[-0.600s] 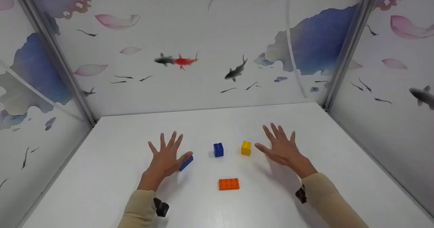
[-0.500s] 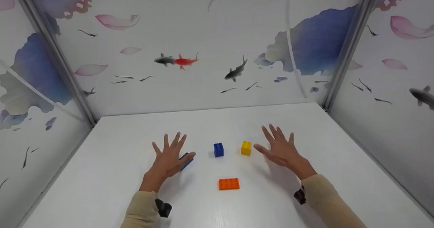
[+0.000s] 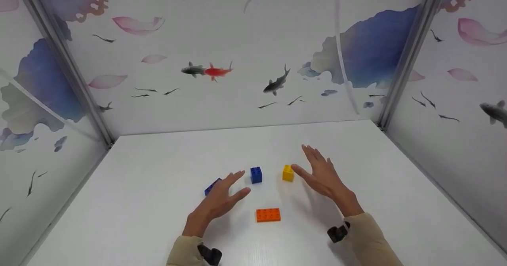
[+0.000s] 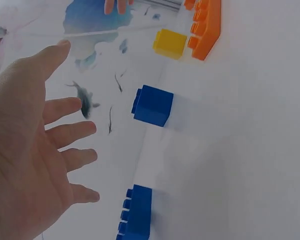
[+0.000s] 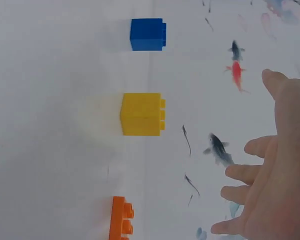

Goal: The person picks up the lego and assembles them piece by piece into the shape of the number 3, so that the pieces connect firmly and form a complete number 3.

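Note:
My left hand [image 3: 220, 200] hovers over the table with fingers stretched and holds nothing. Behind it, partly covered in the head view, lies a long blue building brick [image 3: 212, 187]. A small blue brick [image 3: 256, 175] stands studs up just beyond the left fingertips. My right hand [image 3: 326, 179], also with extended fingers and nothing in it, is beside a small yellow brick [image 3: 287, 173]; the thumb tip overlaps the brick's edge in the head view. An orange brick [image 3: 268, 215] with two rows of studs lies nearer, between the two forearms.
The white table [image 3: 158, 159] is enclosed by printed panels with fish and petals at the back [image 3: 245, 111] and both sides. A dark wrist camera [image 3: 210, 255] sits on the left wrist and another [image 3: 338, 233] on the right.
My left hand has moved right and turned, its fingers drawn together, uncovering the far end of the long blue brick. My right hand has shifted slightly left, its fingers closer together. The bricks stay put.

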{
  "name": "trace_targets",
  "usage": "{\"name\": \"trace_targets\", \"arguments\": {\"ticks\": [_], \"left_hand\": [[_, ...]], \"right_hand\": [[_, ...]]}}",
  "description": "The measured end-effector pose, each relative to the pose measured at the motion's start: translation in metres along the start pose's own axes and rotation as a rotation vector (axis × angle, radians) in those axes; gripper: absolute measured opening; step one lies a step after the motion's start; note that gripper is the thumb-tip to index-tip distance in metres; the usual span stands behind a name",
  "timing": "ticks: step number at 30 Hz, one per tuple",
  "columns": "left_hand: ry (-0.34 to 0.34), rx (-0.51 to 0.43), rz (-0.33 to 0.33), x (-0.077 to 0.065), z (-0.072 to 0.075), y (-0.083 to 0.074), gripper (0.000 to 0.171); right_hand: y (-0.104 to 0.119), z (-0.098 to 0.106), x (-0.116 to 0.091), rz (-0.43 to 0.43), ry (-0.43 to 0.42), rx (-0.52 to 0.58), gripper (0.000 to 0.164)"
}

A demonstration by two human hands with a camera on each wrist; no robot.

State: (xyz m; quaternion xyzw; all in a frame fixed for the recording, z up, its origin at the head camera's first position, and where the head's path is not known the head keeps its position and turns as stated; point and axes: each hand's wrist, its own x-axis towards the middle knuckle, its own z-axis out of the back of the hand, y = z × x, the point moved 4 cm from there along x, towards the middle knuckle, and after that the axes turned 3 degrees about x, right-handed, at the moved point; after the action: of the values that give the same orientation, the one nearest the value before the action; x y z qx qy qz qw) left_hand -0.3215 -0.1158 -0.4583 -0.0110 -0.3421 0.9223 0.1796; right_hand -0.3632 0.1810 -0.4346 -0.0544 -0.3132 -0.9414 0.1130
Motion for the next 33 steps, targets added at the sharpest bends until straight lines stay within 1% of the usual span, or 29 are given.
{"name": "trace_targets", "arguments": {"ticks": [3,6,9,13,17,20,23,26,29,32,33], "left_hand": [[0.004,-0.062,-0.010,0.005,-0.011,-0.002,0.072],[0.004,-0.104,-0.007,0.006,-0.018,-0.001,0.072],[0.023,-0.157,-0.003,0.007,-0.023,-0.001,0.070],[0.061,-0.218,0.011,0.010,-0.030,-0.001,0.066],[0.111,-0.221,0.025,0.013,-0.036,-0.002,0.067],[0.136,-0.208,0.029,0.013,-0.039,-0.003,0.070],[0.142,-0.202,0.044,0.014,-0.039,-0.004,0.068],[0.165,-0.198,0.057,0.014,-0.041,-0.005,0.063],[0.197,-0.197,0.042,0.013,-0.044,-0.006,0.060],[0.220,-0.215,0.022,0.013,-0.047,-0.008,0.060],[0.228,-0.222,0.025,0.013,-0.047,-0.008,0.060]], "right_hand": [[-0.004,-0.002,0.004,-0.026,-0.002,0.083,0.090],[-0.010,-0.009,0.007,-0.064,0.008,0.191,0.090],[-0.017,-0.016,0.008,-0.097,0.000,0.296,0.084],[-0.024,-0.024,0.010,-0.122,-0.012,0.386,0.074],[-0.027,-0.028,0.015,-0.140,-0.017,0.425,0.068],[-0.030,-0.029,0.020,-0.162,-0.007,0.464,0.066],[-0.032,-0.034,0.024,-0.206,0.037,0.537,0.067],[-0.036,-0.039,0.024,-0.265,0.081,0.603,0.068],[-0.040,-0.044,0.022,-0.315,0.109,0.637,0.068],[-0.042,-0.048,0.019,-0.330,0.133,0.637,0.069],[-0.043,-0.049,0.018,-0.332,0.136,0.640,0.068]]}}
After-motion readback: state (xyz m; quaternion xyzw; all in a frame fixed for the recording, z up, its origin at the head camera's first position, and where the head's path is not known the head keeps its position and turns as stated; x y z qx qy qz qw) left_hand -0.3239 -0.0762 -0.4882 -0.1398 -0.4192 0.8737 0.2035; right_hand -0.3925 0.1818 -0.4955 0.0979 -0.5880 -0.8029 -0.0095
